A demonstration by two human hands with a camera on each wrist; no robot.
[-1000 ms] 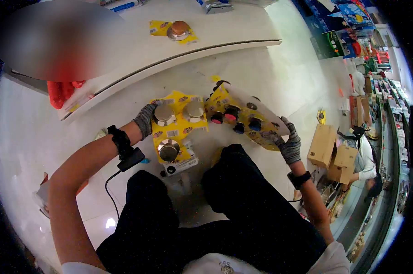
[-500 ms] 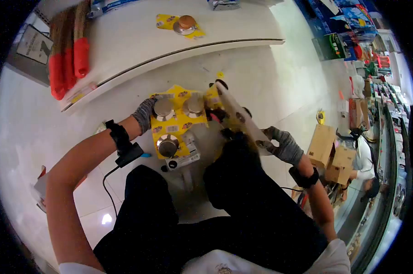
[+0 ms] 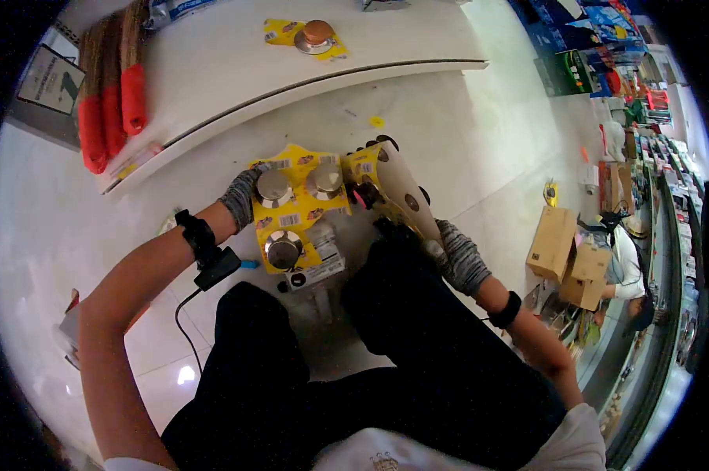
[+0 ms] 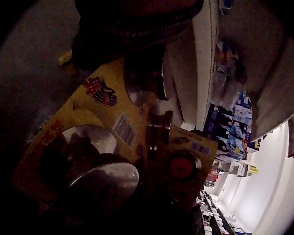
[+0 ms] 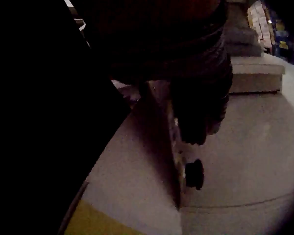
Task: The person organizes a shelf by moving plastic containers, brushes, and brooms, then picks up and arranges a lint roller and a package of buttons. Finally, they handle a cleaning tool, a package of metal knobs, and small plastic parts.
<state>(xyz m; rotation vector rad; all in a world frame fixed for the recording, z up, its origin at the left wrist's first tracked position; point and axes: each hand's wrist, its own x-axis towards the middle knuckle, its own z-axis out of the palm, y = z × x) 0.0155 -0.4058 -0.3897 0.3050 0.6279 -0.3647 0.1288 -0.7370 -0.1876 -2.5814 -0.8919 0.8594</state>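
My gloved left hand (image 3: 242, 200) grips the left edge of a yellow printed card (image 3: 298, 221) that carries several shiny silver lid knobs (image 3: 282, 250). In the left wrist view one silver knob (image 4: 105, 181) stands out from the card near the camera. My gloved right hand (image 3: 464, 261) holds the near end of a second yellow card (image 3: 408, 187), tilted steeply beside the first one and showing its pale back. Dark knobs, one with a pink top, jut from its printed side. The right wrist view shows a black knob (image 5: 195, 174) beyond my fingers.
A white box (image 3: 315, 273) is under the first card, between my knees. Ahead runs a low white shelf (image 3: 213, 86) with a brown-topped knob (image 3: 318, 33) on yellow card and red-ended bundles (image 3: 134, 98). At right, cardboard boxes (image 3: 550, 239) stand near another person (image 3: 627, 259).
My right hand has moved left and toward me, and its card has swung more upright. My left hand holds its card nearly still. The red-ended bundles at upper left have become fully visible.
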